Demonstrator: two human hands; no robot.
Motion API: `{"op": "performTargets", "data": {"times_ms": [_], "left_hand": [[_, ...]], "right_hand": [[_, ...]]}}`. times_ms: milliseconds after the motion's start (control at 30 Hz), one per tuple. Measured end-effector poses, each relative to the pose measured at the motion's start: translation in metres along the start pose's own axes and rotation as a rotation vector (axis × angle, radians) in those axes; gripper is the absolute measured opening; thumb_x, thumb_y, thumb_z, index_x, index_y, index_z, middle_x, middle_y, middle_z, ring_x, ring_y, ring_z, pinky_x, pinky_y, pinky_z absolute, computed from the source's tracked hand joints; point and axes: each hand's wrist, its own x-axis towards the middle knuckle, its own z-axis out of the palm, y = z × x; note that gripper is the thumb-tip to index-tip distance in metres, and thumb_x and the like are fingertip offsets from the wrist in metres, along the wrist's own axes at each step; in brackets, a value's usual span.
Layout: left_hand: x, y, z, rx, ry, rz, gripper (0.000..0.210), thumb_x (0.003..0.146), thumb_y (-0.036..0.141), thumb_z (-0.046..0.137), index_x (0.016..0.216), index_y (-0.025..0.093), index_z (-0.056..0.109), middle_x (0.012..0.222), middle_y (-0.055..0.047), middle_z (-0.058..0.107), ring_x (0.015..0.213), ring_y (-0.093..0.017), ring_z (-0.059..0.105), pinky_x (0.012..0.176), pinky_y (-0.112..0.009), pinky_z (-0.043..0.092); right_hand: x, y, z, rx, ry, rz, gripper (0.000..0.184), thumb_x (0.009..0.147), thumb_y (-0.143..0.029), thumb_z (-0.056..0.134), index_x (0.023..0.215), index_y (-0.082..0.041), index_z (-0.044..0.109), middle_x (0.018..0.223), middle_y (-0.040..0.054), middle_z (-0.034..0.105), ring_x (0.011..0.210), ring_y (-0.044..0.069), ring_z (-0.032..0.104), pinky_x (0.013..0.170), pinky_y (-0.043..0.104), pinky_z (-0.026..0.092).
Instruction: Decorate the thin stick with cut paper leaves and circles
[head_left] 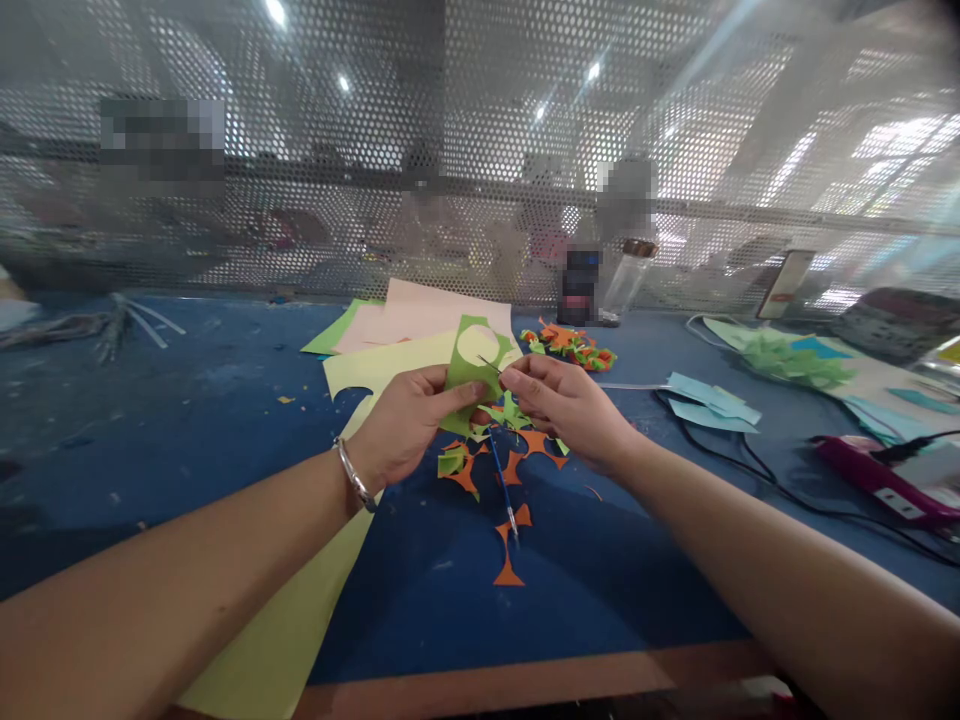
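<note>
My left hand [405, 420], with a silver bangle at the wrist, pinches a piece of green paper [461, 385] between thumb and fingers. A large round opening in that paper shows pale yellow. Close on its right, my right hand [559, 405] is closed on a thin dark pointed tool [491, 366], whose tip lies over the green paper by the opening; the rest of it is hidden in the fingers. Below the hands, a slim blue pen-like stick [504, 480] lies among orange paper scraps [510, 570] and green scraps [454, 460].
Pale yellow paper [300, 620] runs to the front edge, with pink sheets [442, 305] behind. A pile of orange and green cutouts [574, 345], a glass bottle [626, 280], light blue papers [712, 400] and a purple power strip [877, 485] with cables lie right. A perforated metal screen [487, 130] stands behind.
</note>
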Motion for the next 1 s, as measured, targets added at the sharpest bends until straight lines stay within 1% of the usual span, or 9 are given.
{"op": "performTargets", "data": {"times_ms": [167,300,400,567,700,833,1000], "left_hand": [[0.001,-0.0015,-0.0006,0.018,-0.001,-0.015,0.026,0.073,0.029,0.082,0.094,0.017,0.076,0.087,-0.004,0.071,0.068,-0.012,0.063,0.066,-0.025,0.049],[0.0038,-0.0011,-0.0015,-0.016,0.01,0.019,0.024,0.07,0.026,0.083,0.09,0.014,0.074,0.086,-0.003,0.068,0.063,-0.008,0.055,0.061,-0.023,0.044],[0.0052,-0.0012,-0.003,-0.022,0.02,0.02,0.022,0.069,0.024,0.083,0.086,0.013,0.073,0.079,-0.001,0.064,0.06,-0.007,0.051,0.057,-0.022,0.04],[0.0041,-0.0025,-0.0056,0.132,-0.017,0.035,0.016,0.072,0.024,0.079,0.083,0.014,0.072,0.071,0.0,0.063,0.063,-0.01,0.055,0.06,-0.023,0.041],[0.0015,-0.0031,-0.0039,0.216,-0.049,0.009,0.012,0.072,0.023,0.078,0.079,0.016,0.072,0.068,0.001,0.061,0.061,-0.01,0.053,0.059,-0.023,0.04],[-0.0003,-0.0022,-0.0025,0.292,-0.072,0.01,0.013,0.072,0.024,0.077,0.081,0.015,0.072,0.072,0.0,0.063,0.061,-0.009,0.051,0.059,-0.023,0.04],[-0.001,-0.0007,-0.0058,0.422,-0.115,0.035,0.017,0.075,0.027,0.074,0.087,0.015,0.072,0.071,0.0,0.063,0.062,-0.011,0.052,0.06,-0.024,0.04]], "right_hand": [[-0.0005,-0.0008,-0.0006,0.01,-0.018,-0.002,0.037,0.09,-0.057,0.059,0.084,-0.02,0.053,0.058,-0.0087,0.03,0.049,0.007,0.022,0.046,0.025,0.016],[0.0007,0.0004,-0.0031,-0.01,0.004,-0.024,0.036,0.091,-0.055,0.059,0.086,-0.02,0.054,0.059,-0.0079,0.032,0.05,0.007,0.025,0.046,0.025,0.016],[0.0007,-0.0004,-0.0042,-0.06,0.009,-0.023,0.036,0.091,-0.055,0.059,0.088,-0.02,0.054,0.061,-0.0078,0.034,0.051,0.007,0.026,0.046,0.024,0.018],[-0.0005,-0.0027,-0.0041,-0.186,-0.038,0.012,0.04,0.091,-0.059,0.056,0.084,-0.019,0.054,0.06,-0.0079,0.031,0.052,0.008,0.027,0.048,0.024,0.019],[-0.0021,-0.0042,-0.0041,-0.235,-0.047,0.007,0.039,0.092,-0.057,0.054,0.083,-0.019,0.054,0.061,-0.007,0.032,0.053,0.008,0.029,0.049,0.024,0.02],[-0.0031,-0.0058,-0.004,-0.284,-0.049,0.016,0.037,0.093,-0.054,0.053,0.081,-0.019,0.054,0.061,-0.0061,0.035,0.054,0.009,0.031,0.049,0.025,0.021],[-0.0016,-0.0033,-0.003,-0.257,-0.036,-0.042,0.041,0.093,-0.054,0.053,0.071,-0.02,0.047,0.061,-0.0064,0.033,0.053,0.008,0.03,0.049,0.024,0.024]]}}
